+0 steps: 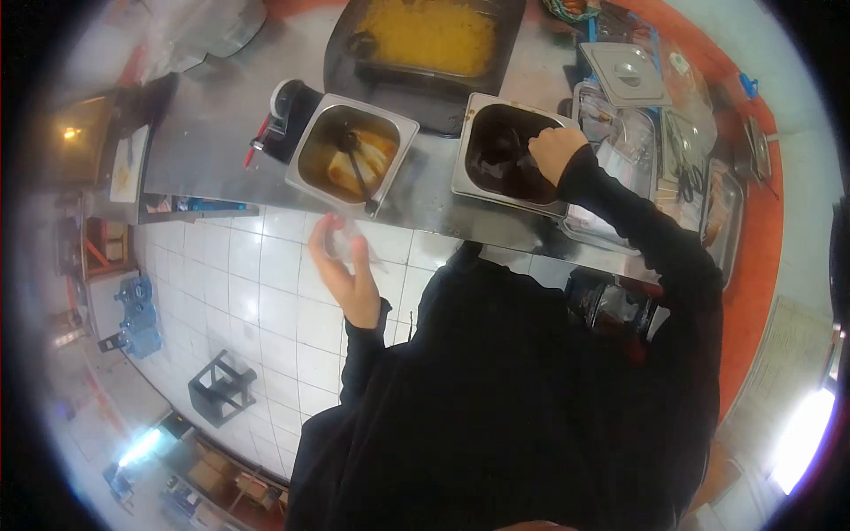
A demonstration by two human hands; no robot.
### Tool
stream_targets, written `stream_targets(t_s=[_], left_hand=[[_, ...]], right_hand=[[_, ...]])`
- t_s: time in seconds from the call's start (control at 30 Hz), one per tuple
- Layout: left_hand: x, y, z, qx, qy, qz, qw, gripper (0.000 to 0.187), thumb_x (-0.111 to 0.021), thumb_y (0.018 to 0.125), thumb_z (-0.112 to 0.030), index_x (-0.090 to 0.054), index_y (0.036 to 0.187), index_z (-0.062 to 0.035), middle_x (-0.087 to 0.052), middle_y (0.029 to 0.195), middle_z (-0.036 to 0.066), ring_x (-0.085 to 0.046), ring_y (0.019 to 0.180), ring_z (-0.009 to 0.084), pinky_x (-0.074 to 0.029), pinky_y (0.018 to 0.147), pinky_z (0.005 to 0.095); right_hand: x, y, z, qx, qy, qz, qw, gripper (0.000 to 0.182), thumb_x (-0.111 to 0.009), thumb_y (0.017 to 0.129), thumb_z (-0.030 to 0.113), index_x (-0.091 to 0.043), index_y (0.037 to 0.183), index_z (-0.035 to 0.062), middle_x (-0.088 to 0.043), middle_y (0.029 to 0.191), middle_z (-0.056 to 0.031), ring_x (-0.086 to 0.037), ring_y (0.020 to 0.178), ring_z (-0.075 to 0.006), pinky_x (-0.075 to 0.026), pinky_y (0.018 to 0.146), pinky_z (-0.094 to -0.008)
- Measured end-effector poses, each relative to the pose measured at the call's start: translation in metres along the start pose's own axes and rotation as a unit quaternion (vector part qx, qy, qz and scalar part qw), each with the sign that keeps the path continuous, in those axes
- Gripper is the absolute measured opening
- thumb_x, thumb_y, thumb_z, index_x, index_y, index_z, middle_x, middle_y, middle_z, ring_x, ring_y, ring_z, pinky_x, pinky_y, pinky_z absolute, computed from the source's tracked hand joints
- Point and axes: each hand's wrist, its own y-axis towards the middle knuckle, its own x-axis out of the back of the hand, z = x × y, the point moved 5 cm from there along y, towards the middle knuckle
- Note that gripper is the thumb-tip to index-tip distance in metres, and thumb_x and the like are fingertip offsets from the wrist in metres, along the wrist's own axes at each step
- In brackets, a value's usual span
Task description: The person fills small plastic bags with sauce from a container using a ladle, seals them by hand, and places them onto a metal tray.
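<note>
My left hand (347, 274) is in front of the counter edge, its thumb and fingers curled round a small clear plastic bag (341, 241). Just beyond it stands a steel pan (299, 177) of orange-brown liquid with pale pieces, a black-handled ladle (359, 173) leaning in it. My right hand (558, 152) is closed in a fist over the right side of a second steel pan (459, 168), which contains dark brown liquid (496, 150). Whatever the fist grips is hidden by the fingers.
A black tray (416, 102) of yellow food sits at the back. A tape dispenser (285, 111) stands left of the orange pan. To the right lie a steel lid (625, 73), plastic packaging (629, 142) and scissors (686, 181). A dark stool (221, 387) stands on the tiled floor.
</note>
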Motion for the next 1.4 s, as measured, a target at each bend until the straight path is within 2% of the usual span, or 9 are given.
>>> stream_targets(t_s=[0.2,0.33,0.5,0.57,0.67,0.93,1.1,1.23,1.4], left_hand=[[0.005,0.005,0.008,-0.012,0.028,-0.003,1.000,0.039,-0.050,0.086,-0.016,-0.038,0.119,-0.0013,-0.047,0.109,0.012,-0.043,0.107,0.0214,-0.029,0.094,0.0323],[-0.005,0.011,0.012,0.003,0.010,0.001,1.000,0.039,-0.050,0.086,-0.018,-0.038,0.119,-0.0020,-0.047,0.109,0.012,-0.043,0.106,0.0212,-0.029,0.094,0.0323],[-0.006,0.014,0.006,-0.007,-0.023,0.005,1.000,0.042,-0.052,0.083,-0.011,-0.037,0.119,0.0009,-0.045,0.109,0.014,-0.043,0.106,0.0230,-0.029,0.095,0.0334],[0.001,0.009,0.012,0.007,-0.019,-0.006,1.000,0.042,-0.052,0.083,-0.011,-0.036,0.120,0.0010,-0.045,0.110,0.014,-0.043,0.106,0.0231,-0.029,0.095,0.0335],[0.008,0.003,0.019,0.023,-0.018,-0.020,0.999,0.042,-0.053,0.082,-0.011,-0.036,0.119,0.0010,-0.044,0.109,0.014,-0.043,0.105,0.0230,-0.028,0.096,0.0337],[0.000,0.008,0.011,0.015,-0.030,0.007,0.999,0.039,-0.050,0.085,-0.013,-0.036,0.120,-0.0006,-0.045,0.112,0.013,-0.042,0.108,0.0212,-0.029,0.095,0.0326],[0.007,0.004,0.018,0.014,-0.014,0.001,1.000,0.039,-0.050,0.085,-0.013,-0.036,0.120,-0.0007,-0.045,0.110,0.012,-0.042,0.107,0.0206,-0.029,0.094,0.0320],[0.003,0.007,0.021,0.006,-0.009,0.017,1.000,0.039,-0.050,0.085,-0.014,-0.036,0.120,-0.0008,-0.046,0.110,0.012,-0.042,0.108,0.0206,-0.029,0.094,0.0320],[0.003,0.013,0.014,-0.015,-0.031,0.010,0.999,0.040,-0.051,0.086,-0.018,-0.037,0.119,-0.0017,-0.046,0.109,0.012,-0.043,0.108,0.0212,-0.029,0.095,0.0324]], right_hand=[[0.011,-0.039,0.008,0.012,0.008,0.087,0.996,0.016,-0.050,0.074,0.015,-0.066,0.072,0.0107,-0.062,0.070,-0.0097,-0.062,0.069,-0.0242,-0.048,0.059,-0.0360],[0.005,-0.031,0.021,0.016,0.074,-0.048,0.996,0.016,-0.051,0.074,0.014,-0.064,0.072,0.0075,-0.061,0.071,-0.0098,-0.062,0.068,-0.0240,-0.048,0.060,-0.0348],[0.004,-0.025,0.015,-0.045,-0.001,-0.076,0.996,0.016,-0.051,0.074,0.014,-0.064,0.069,0.0079,-0.061,0.067,-0.0090,-0.061,0.066,-0.0242,-0.048,0.058,-0.0350],[-0.004,-0.030,0.005,-0.043,0.029,0.051,0.997,0.013,-0.050,0.075,0.015,-0.061,0.076,0.0078,-0.058,0.070,-0.0100,-0.060,0.066,-0.0248,-0.048,0.056,-0.0355],[0.011,-0.047,0.019,0.024,0.041,0.074,0.996,0.012,-0.052,0.074,0.015,-0.061,0.071,0.0080,-0.058,0.069,-0.0106,-0.060,0.066,-0.0252,-0.048,0.057,-0.0363],[0.000,-0.023,0.020,-0.064,0.005,-0.042,0.997,0.014,-0.051,0.074,0.013,-0.063,0.073,0.0074,-0.060,0.074,-0.0096,-0.061,0.071,-0.0236,-0.049,0.061,-0.0332],[0.020,-0.044,0.014,-0.034,0.032,0.072,0.996,0.015,-0.050,0.074,0.015,-0.063,0.072,0.0082,-0.060,0.070,-0.0121,-0.061,0.070,-0.0258,-0.048,0.062,-0.0357],[0.007,-0.037,0.030,-0.017,0.096,-0.053,0.994,0.014,-0.051,0.073,0.014,-0.063,0.071,0.0075,-0.060,0.072,-0.0117,-0.060,0.071,-0.0254,-0.048,0.062,-0.0359],[0.004,-0.025,0.016,-0.101,0.025,-0.027,0.994,0.015,-0.051,0.074,0.015,-0.065,0.075,0.0089,-0.061,0.075,-0.0105,-0.061,0.073,-0.0239,-0.049,0.063,-0.0346]])
